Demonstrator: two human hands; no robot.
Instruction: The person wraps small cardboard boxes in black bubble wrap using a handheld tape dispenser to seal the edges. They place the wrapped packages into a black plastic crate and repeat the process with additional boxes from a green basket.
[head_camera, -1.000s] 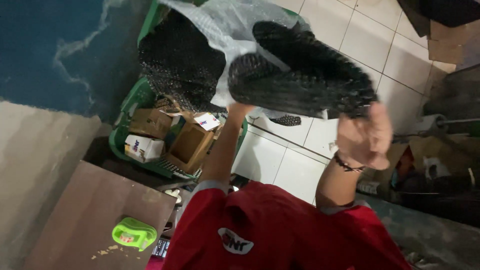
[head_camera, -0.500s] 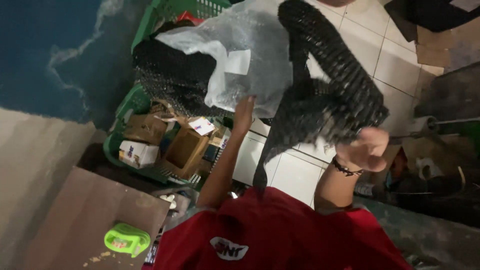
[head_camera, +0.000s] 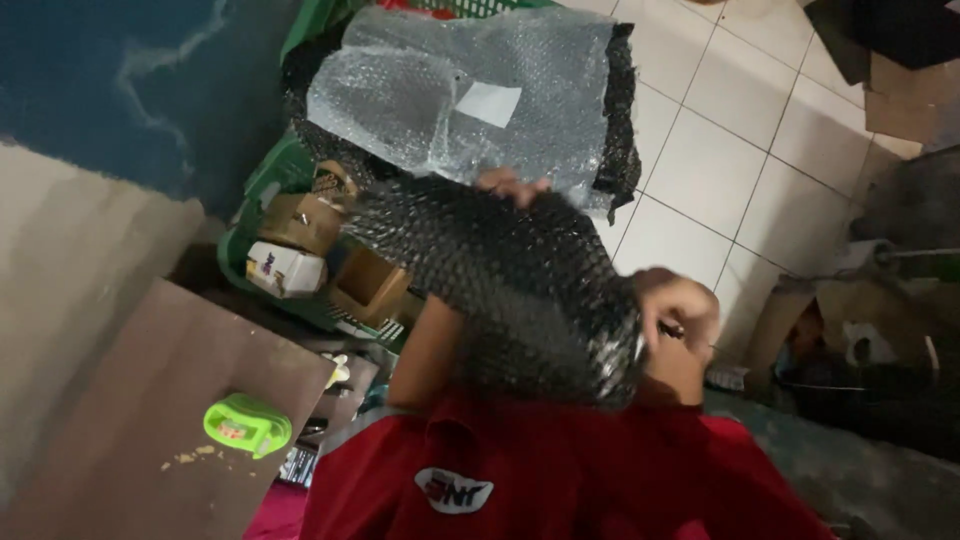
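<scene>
Black bubble wrap, earlier raised and unfurled, is now rolled between the fingers: gripped by left hand and right hand; clear bubble-wrap parcel beyond.

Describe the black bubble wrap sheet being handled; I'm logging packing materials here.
The black bubble wrap looks like soft plastic, dimpled and glossy. It hangs curled in front of the person's chest. The left hand holds its upper edge; the right hand pinches its lower right end. It overlaps a clear bubble-wrapped parcel above.
</scene>
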